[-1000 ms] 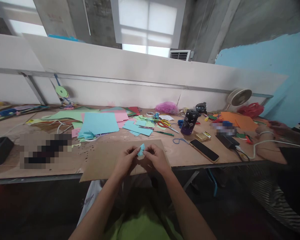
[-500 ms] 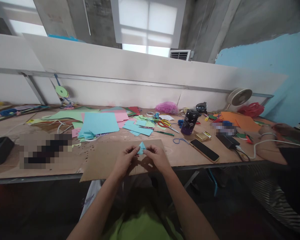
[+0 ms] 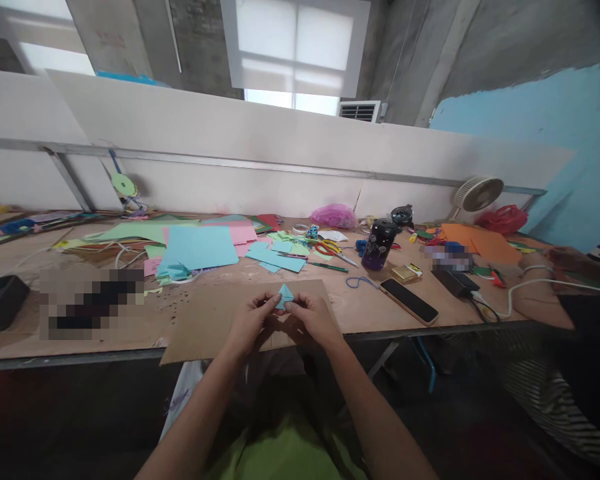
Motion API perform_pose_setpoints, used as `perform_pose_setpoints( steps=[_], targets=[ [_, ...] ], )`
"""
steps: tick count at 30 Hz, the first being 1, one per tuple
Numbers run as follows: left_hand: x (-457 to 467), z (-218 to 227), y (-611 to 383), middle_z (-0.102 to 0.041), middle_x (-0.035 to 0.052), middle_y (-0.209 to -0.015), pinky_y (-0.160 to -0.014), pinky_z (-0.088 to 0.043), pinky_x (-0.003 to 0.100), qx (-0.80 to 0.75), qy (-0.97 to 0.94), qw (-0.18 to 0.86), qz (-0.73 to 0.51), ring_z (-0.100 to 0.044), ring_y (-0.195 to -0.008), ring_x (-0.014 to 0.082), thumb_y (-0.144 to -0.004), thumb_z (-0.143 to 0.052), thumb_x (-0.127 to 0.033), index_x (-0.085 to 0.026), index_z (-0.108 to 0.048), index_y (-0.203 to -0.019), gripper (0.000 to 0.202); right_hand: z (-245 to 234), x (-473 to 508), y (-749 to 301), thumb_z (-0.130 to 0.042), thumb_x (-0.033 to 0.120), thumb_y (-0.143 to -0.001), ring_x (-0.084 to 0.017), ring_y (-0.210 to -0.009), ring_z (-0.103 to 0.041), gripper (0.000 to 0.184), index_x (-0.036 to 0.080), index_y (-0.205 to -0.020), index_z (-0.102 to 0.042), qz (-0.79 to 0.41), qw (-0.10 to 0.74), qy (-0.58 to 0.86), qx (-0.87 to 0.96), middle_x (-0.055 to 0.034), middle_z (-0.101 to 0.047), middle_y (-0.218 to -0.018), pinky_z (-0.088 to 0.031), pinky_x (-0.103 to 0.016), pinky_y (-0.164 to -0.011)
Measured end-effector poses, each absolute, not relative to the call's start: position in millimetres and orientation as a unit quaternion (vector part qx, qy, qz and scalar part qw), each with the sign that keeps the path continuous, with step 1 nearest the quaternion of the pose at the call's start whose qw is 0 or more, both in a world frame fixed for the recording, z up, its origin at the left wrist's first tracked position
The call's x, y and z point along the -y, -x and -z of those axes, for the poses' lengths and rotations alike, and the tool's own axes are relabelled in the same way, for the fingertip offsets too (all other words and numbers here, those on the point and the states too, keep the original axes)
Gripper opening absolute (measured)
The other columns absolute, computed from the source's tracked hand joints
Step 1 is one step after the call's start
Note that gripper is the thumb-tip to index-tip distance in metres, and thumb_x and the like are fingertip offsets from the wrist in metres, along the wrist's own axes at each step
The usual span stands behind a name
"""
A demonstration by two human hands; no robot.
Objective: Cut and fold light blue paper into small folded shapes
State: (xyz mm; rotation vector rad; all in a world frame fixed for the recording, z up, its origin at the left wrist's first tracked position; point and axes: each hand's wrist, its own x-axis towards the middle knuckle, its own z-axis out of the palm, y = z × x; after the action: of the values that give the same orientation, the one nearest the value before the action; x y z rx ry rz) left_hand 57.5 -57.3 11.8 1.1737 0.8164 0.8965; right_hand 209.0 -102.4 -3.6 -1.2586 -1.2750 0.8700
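Wooden workbench [image 3: 365, 312] stands against a white partition [image 3: 280, 137], its far half crowded with coloured paper and tools. Near the front edge lies a cardboard sheet [image 3: 205, 317], its near-left corner projecting past that edge. Above the sheet, between the 2 hands, is a small light-blue folded paper [image 3: 285, 293], point uppermost. Left hand [image 3: 256, 316] pinches its lower left side with thumb and fingers; right hand [image 3: 312, 316] pinches the lower right likewise. Whether the paper touches the sheet cannot be determined.

Risks noted, in my judgement:
1. Uneven thumb pressure could skew a crease or pull the 2 sides out of line.
2. Excess force could tear so small a piece at a fold.
3. A forearm knocking the projecting corner could shift the sheet.
4. A loosened pinch could let folds spring open; any draught from the fan [image 3: 479, 194], running state undetermined, would worsen this.
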Motion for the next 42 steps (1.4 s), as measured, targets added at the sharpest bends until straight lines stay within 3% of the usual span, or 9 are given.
perform_pose_setpoints(
  steps=[4,9,13,19,28,34,42],
  targets=[
    [55.7,-9.9,-57.6,-0.063,-0.001,-0.064,-0.051,-0.042,0.018,-0.375,-0.533,0.65,-0.39,-0.06,-0.06,0.012,-0.066,-0.076,-0.047,-0.018,-0.067,-0.076,0.031,4.7,102.9,-209.6,-0.064,0.037,-0.079,-0.012,-0.054,-0.05,0.022,0.017,-0.069,-0.063,-0.332,0.546,0.542,0.546,0.0034,-0.057,-0.058,-0.036,-0.022,-0.051],
    [56.7,-10.2,-56.5,-0.061,-0.0021,-0.061,-0.049,-0.043,0.018,-0.358,-0.521,0.667,-0.393,-0.055,-0.052,0.0095,-0.069,-0.075,-0.045,-0.018,-0.067,-0.083,0.031,7.0,99.9,-208.3,-0.069,0.033,-0.074,-0.013,-0.062,-0.055,0.018,0.017,-0.077,-0.062,-0.365,0.594,0.496,0.517,0.0019,-0.062,-0.07,-0.041,-0.023,-0.057],
    [58.3,-11.7,-56.7,-0.064,-0.0017,-0.07,-0.048,-0.044,0.018,-0.35,-0.526,0.674,-0.384,-0.057,-0.054,0.0092,-0.067,-0.077,-0.042,-0.018,-0.068,-0.084,0.031,9.9,97.6,-209.4,-0.071,0.031,-0.071,-0.012,-0.055,-0.056,0.019,0.017,-0.072,-0.058,-0.395,0.618,0.483,0.478,0.0023,-0.061,-0.065,-0.042,-0.023,-0.054],
    [57.0,-12.0,-55.9,-0.063,-0.0018,-0.07,-0.048,-0.045,0.019,-0.34,-0.538,0.671,-0.381,-0.057,-0.054,0.0093,-0.065,-0.078,-0.04,-0.018,-0.068,-0.084,0.03,11.1,96.2,-212.7,-0.072,0.027,-0.069,-0.012,-0.055,-0.056,0.019,0.019,-0.085,-0.065,-0.426,0.65,0.428,0.462,0.0039,-0.061,-0.066,-0.045,-0.024,-0.055],
    [56.6,-9.8,-54.3,-0.062,-0.0034,-0.068,-0.048,-0.046,0.018,-0.353,-0.51,0.682,-0.387,-0.059,-0.057,0.0105,-0.067,-0.075,-0.032,-0.02,-0.065,-0.08,0.021,11.3,96.8,-214.2,-0.071,0.025,-0.07,-0.012,-0.055,-0.055,0.011,0.019,-0.078,-0.067,-0.423,0.64,0.438,0.469,0.0018,-0.064,-0.068,-0.043,-0.024,-0.055],
    [52.9,-10.4,-51.7,-0.062,-0.0031,-0.064,-0.044,-0.042,0.016,-0.357,-0.506,0.669,-0.411,-0.056,-0.05,0.0086,-0.067,-0.074,-0.031,-0.018,-0.065,-0.082,0.022,5.9,103.7,-211.0,-0.07,0.017,-0.068,-0.013,-0.071,-0.057,0.028,0.021,-0.096,-0.068,-0.398,0.616,0.412,0.541,0.0016,-0.063,-0.081,-0.044,-0.023,-0.064],
    [50.2,-6.4,-49.3,-0.062,-0.0025,-0.061,-0.049,-0.042,0.017,-0.335,-0.534,0.675,-0.384,-0.056,-0.051,0.0089,-0.07,-0.073,-0.032,-0.018,-0.066,-0.084,0.021,6.6,103.1,-209.0,-0.074,0.03,-0.071,-0.017,-0.072,-0.061,0.019,0.017,-0.083,-0.07,-0.354,0.629,0.472,0.506,-0.0019,-0.067,-0.077,-0.047,-0.027,-0.067]
  ],
)
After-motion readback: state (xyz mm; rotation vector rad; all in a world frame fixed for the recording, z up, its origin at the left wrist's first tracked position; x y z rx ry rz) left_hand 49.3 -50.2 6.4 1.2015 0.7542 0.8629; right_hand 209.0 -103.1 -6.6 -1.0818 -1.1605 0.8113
